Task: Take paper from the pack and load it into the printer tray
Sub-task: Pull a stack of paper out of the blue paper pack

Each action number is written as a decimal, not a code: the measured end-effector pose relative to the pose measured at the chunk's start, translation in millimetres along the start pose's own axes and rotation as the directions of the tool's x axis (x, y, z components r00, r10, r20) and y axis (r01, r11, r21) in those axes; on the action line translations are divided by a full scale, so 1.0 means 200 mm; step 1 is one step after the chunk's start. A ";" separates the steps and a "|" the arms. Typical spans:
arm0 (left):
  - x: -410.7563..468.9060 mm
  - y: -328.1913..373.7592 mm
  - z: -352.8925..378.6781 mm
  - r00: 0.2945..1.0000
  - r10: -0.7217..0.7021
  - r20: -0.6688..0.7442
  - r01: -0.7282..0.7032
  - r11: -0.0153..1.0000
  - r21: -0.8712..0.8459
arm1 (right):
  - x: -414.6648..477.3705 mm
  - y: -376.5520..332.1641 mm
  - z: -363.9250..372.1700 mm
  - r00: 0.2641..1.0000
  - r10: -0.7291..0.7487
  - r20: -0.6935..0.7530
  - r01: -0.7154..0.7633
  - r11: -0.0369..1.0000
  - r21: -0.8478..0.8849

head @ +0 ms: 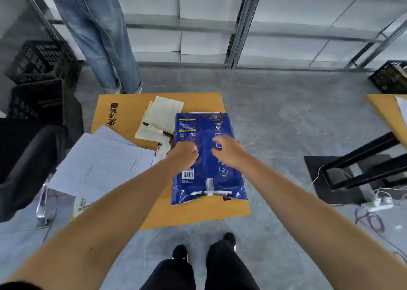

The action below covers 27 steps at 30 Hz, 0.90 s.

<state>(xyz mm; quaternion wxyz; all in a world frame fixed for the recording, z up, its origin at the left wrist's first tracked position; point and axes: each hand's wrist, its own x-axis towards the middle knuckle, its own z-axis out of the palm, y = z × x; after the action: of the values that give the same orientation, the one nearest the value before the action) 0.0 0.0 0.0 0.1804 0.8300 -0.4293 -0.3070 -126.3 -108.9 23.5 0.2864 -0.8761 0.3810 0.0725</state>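
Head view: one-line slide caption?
Both hands, left and right, rest on the sealed blue paper pack on a cardboard sheet.

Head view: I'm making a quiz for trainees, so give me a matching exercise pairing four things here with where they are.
Things:
1. blue plastic-wrapped paper pack
2. black marker pen
3. black plastic crate
4. white power strip

Places:
A. floor, far left
B. under both hands
C. floor, right, among cables
D. on a lined paper sheet

Pairs: 1-B, 2-D, 3-A, 4-C
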 end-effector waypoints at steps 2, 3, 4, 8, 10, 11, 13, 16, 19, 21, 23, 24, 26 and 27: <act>-0.03 -0.03 0.04 0.996 -0.076 0.044 0.078 0.997 -0.026 | -0.04 0.04 0.06 0.987 0.039 0.154 -0.043 0.999 0.020; -0.05 -0.04 0.07 0.993 -0.099 0.070 0.103 0.993 -0.056 | -0.07 0.06 0.11 0.975 0.047 0.215 -0.047 0.999 -0.007; -0.08 -0.05 0.10 0.991 -0.102 0.084 0.110 0.990 -0.088 | -0.11 0.09 0.17 0.968 0.038 0.250 -0.022 0.998 -0.066; -0.15 -0.07 0.22 0.994 -0.091 0.065 0.099 0.986 -0.133 | -0.16 0.14 0.33 0.986 -0.083 0.144 0.118 0.960 -0.255; -0.16 -0.07 0.27 0.994 -0.098 0.046 0.104 0.986 -0.134 | -0.16 0.14 0.37 0.983 -0.132 0.125 0.169 0.916 -0.364; -0.17 -0.06 0.29 0.995 -0.096 0.037 0.100 0.985 -0.139 | -0.16 0.14 0.38 0.981 -0.159 0.114 0.192 0.897 -0.399; -0.17 -0.06 0.32 0.994 -0.105 0.012 0.105 0.981 -0.161 | -0.15 0.14 0.38 0.978 -0.179 0.111 0.209 0.891 -0.403; -0.18 -0.05 0.34 0.992 -0.124 -0.013 0.119 0.974 -0.192 | -0.16 0.15 0.36 0.982 -0.169 0.080 0.185 0.939 -0.290; -0.18 -0.04 0.36 0.992 -0.127 -0.026 0.119 0.971 -0.207 | -0.23 0.16 0.33 0.986 -0.166 0.028 0.168 0.970 -0.174; -0.17 -0.05 0.37 0.990 -0.142 -0.025 0.133 0.967 -0.217 | -0.32 0.17 0.34 0.986 -0.168 0.012 0.168 0.978 -0.122; -0.15 -0.05 0.39 0.988 -0.151 -0.032 0.140 0.964 -0.224 | -0.40 0.18 0.36 0.982 -0.180 0.059 0.186 0.973 -0.134; -0.15 -0.03 0.40 0.988 -0.153 -0.035 0.139 0.957 -0.257 | -0.44 0.20 0.38 0.977 -0.189 0.103 0.204 0.966 -0.160; -0.17 0.04 0.40 0.986 -0.159 -0.043 0.130 0.911 -0.392 | -0.50 0.23 0.43 0.961 -0.228 0.155 0.255 0.947 -0.194; -0.17 0.08 0.39 0.986 -0.163 -0.045 0.127 0.886 -0.445 | -0.51 0.25 0.46 0.952 -0.263 0.158 0.291 0.938 -0.189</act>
<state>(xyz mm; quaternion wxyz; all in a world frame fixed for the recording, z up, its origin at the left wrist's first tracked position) -76.7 16.9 -37.5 0.3573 0.8091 -0.2778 -0.3750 -224.5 -19.7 -39.6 0.2240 -0.9397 0.2243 0.1284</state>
